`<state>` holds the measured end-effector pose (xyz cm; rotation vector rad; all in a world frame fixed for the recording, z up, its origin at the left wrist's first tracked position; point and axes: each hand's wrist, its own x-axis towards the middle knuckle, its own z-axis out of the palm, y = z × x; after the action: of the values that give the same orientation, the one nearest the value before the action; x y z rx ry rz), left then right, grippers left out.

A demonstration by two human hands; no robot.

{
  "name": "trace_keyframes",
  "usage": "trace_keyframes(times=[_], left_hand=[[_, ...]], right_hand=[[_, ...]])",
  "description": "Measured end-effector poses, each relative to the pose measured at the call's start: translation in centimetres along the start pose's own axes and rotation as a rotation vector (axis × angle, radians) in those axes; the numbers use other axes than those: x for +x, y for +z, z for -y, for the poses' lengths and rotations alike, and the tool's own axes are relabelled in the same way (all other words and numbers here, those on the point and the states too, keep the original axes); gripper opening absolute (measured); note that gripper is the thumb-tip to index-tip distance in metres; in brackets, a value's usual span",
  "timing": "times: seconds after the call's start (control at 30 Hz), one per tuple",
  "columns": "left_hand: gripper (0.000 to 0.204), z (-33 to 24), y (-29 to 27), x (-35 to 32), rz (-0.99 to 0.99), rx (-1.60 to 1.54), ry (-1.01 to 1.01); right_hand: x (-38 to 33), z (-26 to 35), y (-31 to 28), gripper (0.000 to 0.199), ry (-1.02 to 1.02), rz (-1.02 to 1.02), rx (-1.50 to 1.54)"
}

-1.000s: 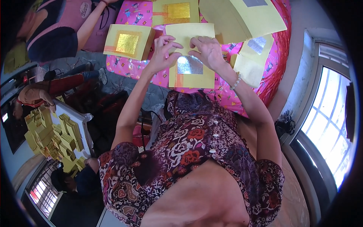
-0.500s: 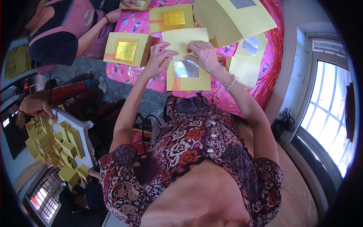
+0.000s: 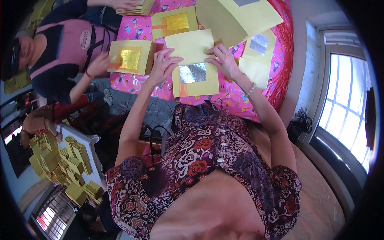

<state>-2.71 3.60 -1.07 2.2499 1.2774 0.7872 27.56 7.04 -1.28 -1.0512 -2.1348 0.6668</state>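
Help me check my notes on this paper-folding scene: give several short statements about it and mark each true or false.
1. Both hands, left hand and right hand, touch the yellow sheet. True.
2. The silver-foil paper below it lies on a green cloth. False: the cloth is pink.
3. The other person's hand touches a gold-foil stack. True.
4. The window is on the person's left. False: right.

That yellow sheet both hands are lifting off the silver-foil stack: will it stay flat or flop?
Probably floppy: the yellow sheet looks thin, and both the left hand and right hand pinch its lower edge. Likely very light. The foil-square sheet below may shift.
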Motion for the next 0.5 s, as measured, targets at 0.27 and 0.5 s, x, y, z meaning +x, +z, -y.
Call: trace_keyframes(times=[0.27, 0.5], left_hand=[[0.030, -1.9, 2.4, 1.0, -0.017, 0.052, -0.038], [0.030, -4.1, 1.1, 2.6, -0.029, 0.148, 0.004]], right_hand=[[-2.1, -3.4, -1.8, 0.035, -0.050, 0.048, 0.150], [-1.7, -4.0, -2.4, 0.034, -0.411, -0.018, -0.412]])
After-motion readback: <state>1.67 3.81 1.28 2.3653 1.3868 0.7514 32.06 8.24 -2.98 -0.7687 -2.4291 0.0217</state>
